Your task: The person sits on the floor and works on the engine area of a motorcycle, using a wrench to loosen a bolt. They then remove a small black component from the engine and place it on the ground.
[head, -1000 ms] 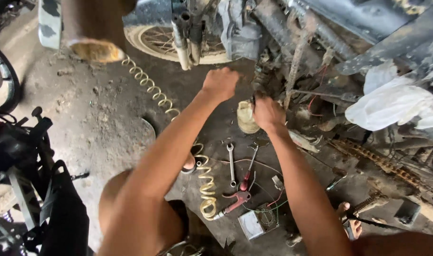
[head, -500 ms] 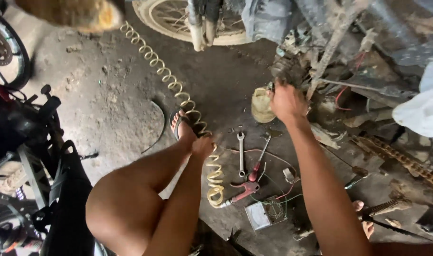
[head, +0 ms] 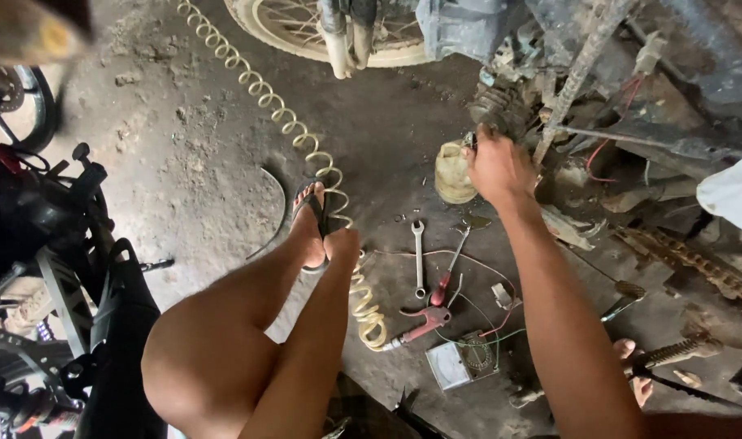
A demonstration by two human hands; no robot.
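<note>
Right hand [head: 499, 167] closed on a small part of the motorcycle engine [head: 501, 106], just beside one pale yellow jug [head: 454, 172] on the floor [head: 168, 138]. Left hand [head: 341, 244] rests by the sandalled foot [head: 310, 223]; its grip cannot be told. Nearby lie one wrench [head: 418, 258], one red-handled screwdriver [head: 448, 278], one red air gun [head: 420, 323], one coiled hose [head: 290, 130] and one square grey meter [head: 460, 362].

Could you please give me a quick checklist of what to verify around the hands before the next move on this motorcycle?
1. Right hand on the engine part: ok.
2. What it grips: cannot tell, fingers hidden.
3. Left hand free, resting near the foot: ok.
4. Wrench and screwdriver lie on the floor between the hands: ok.
5. Coiled air hose runs under the left leg, a snag risk: not ok.
</note>
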